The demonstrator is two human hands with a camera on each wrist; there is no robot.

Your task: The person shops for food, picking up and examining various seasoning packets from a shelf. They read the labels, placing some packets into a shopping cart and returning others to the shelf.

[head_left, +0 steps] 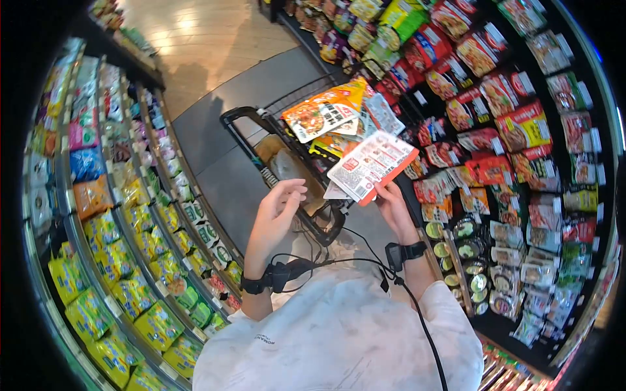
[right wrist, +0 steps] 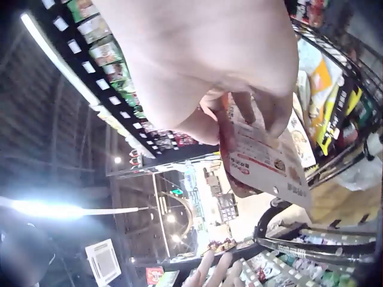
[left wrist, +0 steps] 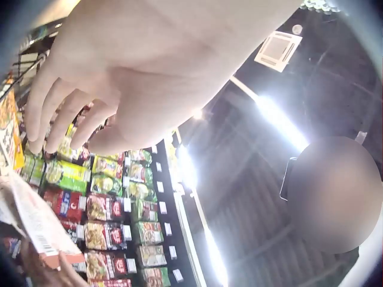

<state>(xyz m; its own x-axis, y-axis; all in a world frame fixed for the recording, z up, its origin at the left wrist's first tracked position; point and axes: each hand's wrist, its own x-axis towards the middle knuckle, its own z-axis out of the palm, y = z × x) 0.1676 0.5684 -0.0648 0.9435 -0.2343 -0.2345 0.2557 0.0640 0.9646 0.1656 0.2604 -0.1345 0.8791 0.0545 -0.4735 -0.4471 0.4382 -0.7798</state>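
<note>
My right hand (head_left: 393, 207) pinches a flat white food packet (head_left: 372, 166) with a red edge by its lower right corner, thumb on the printed face. That packet is tilted and overlaps the near side of the shopping cart (head_left: 268, 177) in the head view. In the right wrist view, the fingers curl over the packet's edge (right wrist: 266, 158). My left hand (head_left: 277, 212) holds nothing and hovers near the cart's handle, its fingers loosely bent. An orange and white food bag (head_left: 326, 111) lies on top of other packets in the cart.
Shelves of yellow-green bags (head_left: 85, 277) run along the left. On the right, a dark rack carries rows of hanging red packets (head_left: 499, 98), with round tubs (head_left: 478, 283) lower down. Wooden floor (head_left: 195, 32) shows beyond the cart. A black cable (head_left: 424, 319) crosses my shirt.
</note>
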